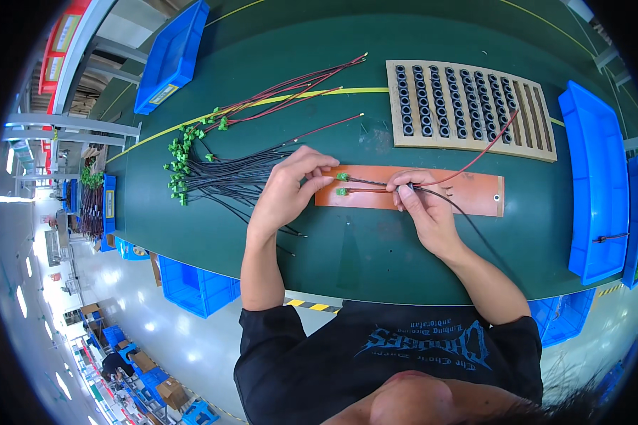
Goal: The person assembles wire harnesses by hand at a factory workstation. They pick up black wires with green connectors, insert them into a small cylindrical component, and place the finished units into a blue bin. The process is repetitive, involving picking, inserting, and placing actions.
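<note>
An orange board (478, 201) lies flat on the green table. At its left end sit two small green connectors (342, 177), with a black wire and a red wire running right from them. My left hand (288, 185) rests at that end, thumb and forefinger apart beside the connectors, seemingly with nothing between them. Over the board's middle, my right hand (427, 212) pinches the wires, and a small dark piece shows at its fingertips, too covered to make out fully. Beyond that grip, the red wire (483, 151) rises to the right and the black wire (468, 214) trails down-right.
A wooden tray (468, 144) with rows of black rings stands at the back right. Left lies a bundle of black wires (227, 172) with green connectors; red wires (290, 90) lie behind. A blue bin (581, 184) is at right, another blue bin (170, 60) at far left.
</note>
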`<state>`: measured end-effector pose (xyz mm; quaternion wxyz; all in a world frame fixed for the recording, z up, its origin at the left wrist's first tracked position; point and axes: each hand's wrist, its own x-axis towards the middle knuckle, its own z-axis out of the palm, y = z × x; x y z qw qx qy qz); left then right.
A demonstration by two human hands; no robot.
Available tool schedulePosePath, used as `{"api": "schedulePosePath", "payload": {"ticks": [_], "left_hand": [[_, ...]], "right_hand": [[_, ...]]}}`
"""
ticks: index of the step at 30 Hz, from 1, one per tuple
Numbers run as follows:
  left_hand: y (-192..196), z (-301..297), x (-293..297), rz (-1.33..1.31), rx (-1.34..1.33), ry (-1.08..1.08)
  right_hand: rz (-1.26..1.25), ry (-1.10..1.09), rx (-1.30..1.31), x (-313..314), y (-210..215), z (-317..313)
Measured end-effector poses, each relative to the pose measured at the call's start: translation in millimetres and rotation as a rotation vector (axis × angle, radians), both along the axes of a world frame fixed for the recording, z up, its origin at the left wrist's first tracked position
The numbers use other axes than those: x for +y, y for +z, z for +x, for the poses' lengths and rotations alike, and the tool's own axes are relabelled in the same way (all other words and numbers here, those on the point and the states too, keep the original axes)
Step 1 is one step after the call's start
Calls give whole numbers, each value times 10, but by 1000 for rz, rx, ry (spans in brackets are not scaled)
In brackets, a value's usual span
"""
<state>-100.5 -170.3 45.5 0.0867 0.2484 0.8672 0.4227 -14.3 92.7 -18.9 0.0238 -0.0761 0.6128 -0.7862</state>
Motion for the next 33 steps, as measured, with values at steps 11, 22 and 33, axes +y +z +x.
{"api": "schedulePosePath", "payload": {"ticks": [11,22,33], "left_hand": [[-149,-16,85,4,183,-97],[496,342,861,-684,1309,-511],[526,-192,258,-572,868,-87]], "right_hand": [[45,-18,-88,8,71,-74],[509,-23,214,-9,119,-45],[424,-37,99,-52,183,-42]]}}
